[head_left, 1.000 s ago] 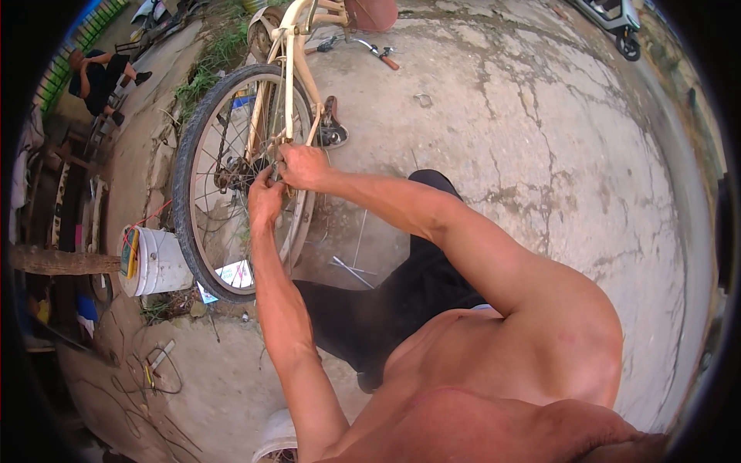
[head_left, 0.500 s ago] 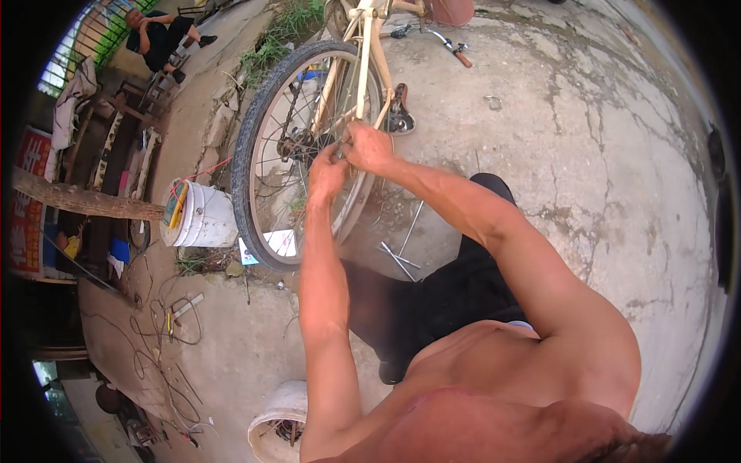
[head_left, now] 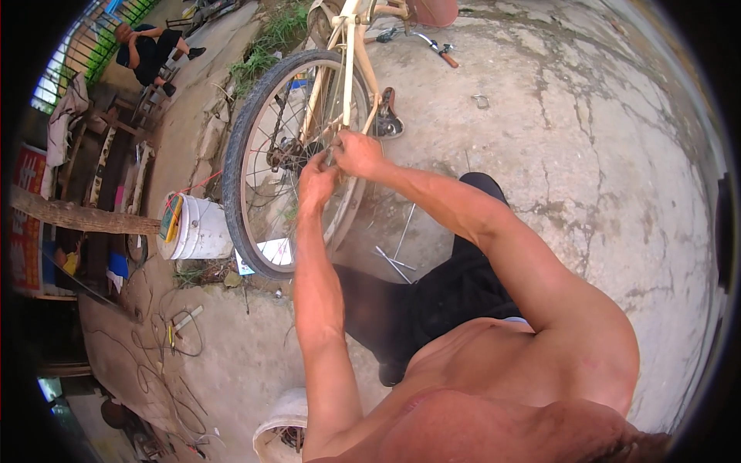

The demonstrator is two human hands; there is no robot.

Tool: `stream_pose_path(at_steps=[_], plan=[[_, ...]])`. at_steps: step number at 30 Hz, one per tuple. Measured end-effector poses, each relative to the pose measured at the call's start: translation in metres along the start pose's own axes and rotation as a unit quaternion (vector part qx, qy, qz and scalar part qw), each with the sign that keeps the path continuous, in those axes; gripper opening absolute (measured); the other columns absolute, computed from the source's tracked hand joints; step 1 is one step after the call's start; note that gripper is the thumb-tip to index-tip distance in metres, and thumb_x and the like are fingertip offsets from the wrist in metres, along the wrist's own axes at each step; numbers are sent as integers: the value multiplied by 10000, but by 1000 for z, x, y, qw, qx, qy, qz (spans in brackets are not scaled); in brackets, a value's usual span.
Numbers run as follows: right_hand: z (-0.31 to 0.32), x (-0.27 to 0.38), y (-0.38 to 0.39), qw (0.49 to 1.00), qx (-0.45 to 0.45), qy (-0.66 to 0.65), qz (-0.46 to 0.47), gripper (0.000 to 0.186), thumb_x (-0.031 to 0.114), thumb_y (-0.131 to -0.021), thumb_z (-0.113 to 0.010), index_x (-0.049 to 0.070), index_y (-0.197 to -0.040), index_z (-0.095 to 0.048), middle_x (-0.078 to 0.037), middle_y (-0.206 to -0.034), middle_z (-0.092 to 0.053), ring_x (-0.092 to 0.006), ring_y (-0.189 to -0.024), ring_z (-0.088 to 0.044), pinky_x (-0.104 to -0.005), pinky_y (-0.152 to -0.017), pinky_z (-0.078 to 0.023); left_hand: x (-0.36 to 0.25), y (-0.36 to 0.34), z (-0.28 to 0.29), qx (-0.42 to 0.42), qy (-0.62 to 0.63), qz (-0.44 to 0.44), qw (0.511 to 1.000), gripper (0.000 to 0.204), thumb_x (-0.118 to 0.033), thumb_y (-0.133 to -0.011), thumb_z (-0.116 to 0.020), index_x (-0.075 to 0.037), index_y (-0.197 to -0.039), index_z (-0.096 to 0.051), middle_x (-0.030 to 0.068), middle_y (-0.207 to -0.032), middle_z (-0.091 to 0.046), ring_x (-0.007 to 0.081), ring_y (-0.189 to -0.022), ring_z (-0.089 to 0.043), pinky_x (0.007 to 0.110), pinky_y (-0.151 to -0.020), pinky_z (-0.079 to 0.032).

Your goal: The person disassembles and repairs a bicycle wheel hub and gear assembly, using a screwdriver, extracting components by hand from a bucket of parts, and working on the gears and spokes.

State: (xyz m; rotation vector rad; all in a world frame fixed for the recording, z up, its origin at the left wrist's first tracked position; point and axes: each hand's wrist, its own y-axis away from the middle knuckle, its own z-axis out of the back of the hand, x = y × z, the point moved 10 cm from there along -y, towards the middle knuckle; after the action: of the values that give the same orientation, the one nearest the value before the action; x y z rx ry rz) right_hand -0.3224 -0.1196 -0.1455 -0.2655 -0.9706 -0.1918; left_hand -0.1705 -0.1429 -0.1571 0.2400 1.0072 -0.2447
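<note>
A cream bicycle frame [head_left: 350,85] stands upside down in front of me, its saddle [head_left: 388,123] and handlebar [head_left: 434,46] down on the concrete. Its spoked wheel, with a black tyre [head_left: 234,181], points toward me. At the near side of the wheel's hub, by the frame end, my left hand [head_left: 315,185] and my right hand [head_left: 360,156] meet. The fingers of both are bent and pinched close together; whatever they grip is hidden behind them. The chain and sprocket [head_left: 284,154] show on the wheel's far side.
A cross-shaped wrench [head_left: 396,262] lies near my knee. Left of the wheel stands a white bucket [head_left: 202,228]; another bucket [head_left: 282,428] holds metal parts. Loose cable [head_left: 166,336] lies on the ground. A wooden post [head_left: 93,216] crosses the left side. Another person [head_left: 147,58] sits far left.
The whole view has shifted slightly, with the scene sliding left. Both hands stay together at the hub, their fingers moving only a little.
</note>
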Motion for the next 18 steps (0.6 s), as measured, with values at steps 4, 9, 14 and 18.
stream_pose_path(at_steps=[4, 9, 14, 18], plan=[[3, 11, 4, 996, -10, 70, 45, 240, 254, -888, -660, 81, -1054, -656, -154, -1080, -714, -374, -1010, -694, -482, -862, -549, 0, 1, 1, -2, 14, -1, 1000, 643, -138, -792, -712, 64, -1389, -585, 49, -787, -637, 141, -701, -583, 309, -665, -490], [2, 14, 3, 997, -20, 34, 67, 215, 234, -873, -658, 76, -1019, -644, -158, -1074, -717, -381, -999, -697, -491, -856, -551, 9, -9, -2, 6, -7, -20, 1000, 640, -135, -794, -685, 69, -1391, -581, 57, -795, -644, 151, -724, -601, 308, -698, -501], [-7, 11, -4, 994, -21, 75, 77, 225, 245, -861, -677, 77, -1010, -667, -144, -1031, -736, -369, -966, -711, -480, -855, -554, 6, -6, 0, 4, -39, -21, 999, 644, -165, -799, -668, 44, -1402, -582, 82, -847, -680, 188, -783, -638, 338, -756, -517], [-1, 1, -1, 997, -22, 48, 47, 229, 252, -846, -700, 84, -1000, -689, -133, -1014, -744, -356, -947, -718, -469, -849, -555, -8, -1, -3, 3, -25, -25, 999, 647, -130, -804, -727, 58, -1404, -576, -3, -767, -598, 112, -696, -555, 272, -638, -455]])
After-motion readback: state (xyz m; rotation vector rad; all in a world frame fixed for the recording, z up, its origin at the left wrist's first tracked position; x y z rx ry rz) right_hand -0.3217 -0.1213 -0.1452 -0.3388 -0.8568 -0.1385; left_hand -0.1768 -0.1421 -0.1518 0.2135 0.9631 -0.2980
